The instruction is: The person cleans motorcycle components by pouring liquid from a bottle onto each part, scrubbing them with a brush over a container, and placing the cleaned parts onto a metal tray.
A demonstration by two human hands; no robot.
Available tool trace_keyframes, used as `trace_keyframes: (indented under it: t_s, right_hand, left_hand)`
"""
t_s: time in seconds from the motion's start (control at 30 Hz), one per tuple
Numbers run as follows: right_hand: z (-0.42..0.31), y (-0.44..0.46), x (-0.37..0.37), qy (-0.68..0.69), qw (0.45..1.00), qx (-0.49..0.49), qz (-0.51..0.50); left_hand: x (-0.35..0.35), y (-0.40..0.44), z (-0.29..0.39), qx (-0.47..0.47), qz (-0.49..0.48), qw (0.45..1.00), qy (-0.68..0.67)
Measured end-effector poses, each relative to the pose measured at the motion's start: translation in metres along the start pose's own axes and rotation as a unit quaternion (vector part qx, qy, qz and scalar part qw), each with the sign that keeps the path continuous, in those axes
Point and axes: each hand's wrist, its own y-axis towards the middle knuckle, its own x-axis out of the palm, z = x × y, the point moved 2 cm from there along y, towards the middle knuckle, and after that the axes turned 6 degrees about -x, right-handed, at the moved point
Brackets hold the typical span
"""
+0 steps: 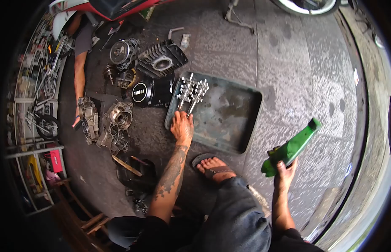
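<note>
My left fingers (177, 116) grasp the near ends of two gear shafts (199, 91) at the left of the tray (233, 113), presumably keeping them paired, while my right fingers (281, 167) clasp a green bottle (293, 148) well right, apparently tilted clear of them.
</note>
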Motion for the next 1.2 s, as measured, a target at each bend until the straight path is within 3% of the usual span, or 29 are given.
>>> trace_keyframes:
  t_s: [0.23, 0.3, 0.47, 0.6, 0.63, 0.7, 0.73, 0.77, 0.83, 0.9, 1.0, 1.1, 1.17, 1.2]
  right_hand:
    - [0.012, 0.007, -0.001, 0.001, 0.999, -0.032, -0.023]
    - [0.007, 0.006, 0.006, 0.002, 0.999, -0.032, -0.027]
    - [0.013, 0.005, 0.005, -0.021, 0.996, -0.074, -0.042]
    - [0.021, 0.009, 0.007, -0.031, 0.991, -0.103, -0.079]
    - [0.018, 0.011, 0.008, -0.043, 0.989, -0.091, -0.105]
    - [0.027, 0.024, -0.001, -0.146, 0.982, -0.107, -0.046]
    - [0.045, 0.041, -0.021, -0.173, 0.979, -0.099, -0.034]
    - [0.072, 0.060, -0.046, -0.185, 0.979, -0.084, -0.028]
    - [0.094, 0.084, -0.055, -0.218, 0.971, -0.091, -0.028]
    - [0.081, 0.072, -0.007, -0.241, 0.962, -0.117, -0.060]
    - [0.081, 0.050, 0.055, -0.243, 0.952, -0.126, -0.140]
    - [0.098, 0.017, 0.112, -0.233, 0.934, -0.099, -0.251]
    - [0.109, -0.010, 0.143, -0.237, 0.907, -0.078, -0.340]
    - [0.124, -0.017, 0.153, -0.262, 0.859, -0.158, -0.411]
  left_hand:
    - [-0.007, -0.005, -0.019, 0.015, 0.012, 1.000, -0.008]
    - [-0.009, -0.009, -0.022, 0.071, 0.021, 0.997, 0.010]
    - [-0.018, -0.017, -0.027, 0.037, 0.021, 0.999, -0.025]
    - [-0.069, -0.029, -0.037, 0.098, 0.019, 0.993, -0.063]
    - [-0.078, -0.034, -0.043, 0.129, 0.010, 0.989, -0.072]
    - [-0.082, -0.047, -0.066, 0.161, 0.071, 0.979, -0.101]
    - [-0.115, -0.054, -0.073, 0.159, 0.016, 0.980, -0.117]
    - [-0.114, -0.067, -0.094, 0.202, 0.191, 0.958, -0.065]
    - [-0.174, -0.079, -0.132, 0.204, 0.069, 0.976, -0.023]
    - [-0.234, -0.087, -0.176, 0.159, -0.050, 0.986, 0.031]
    - [-0.280, -0.123, -0.250, 0.081, 0.043, 0.996, 0.020]
    - [-0.310, -0.179, -0.314, -0.125, -0.067, 0.988, -0.067]
    - [-0.314, -0.223, -0.344, -0.222, -0.078, 0.970, -0.051]
    - [-0.309, -0.247, -0.356, -0.243, -0.054, 0.967, -0.057]
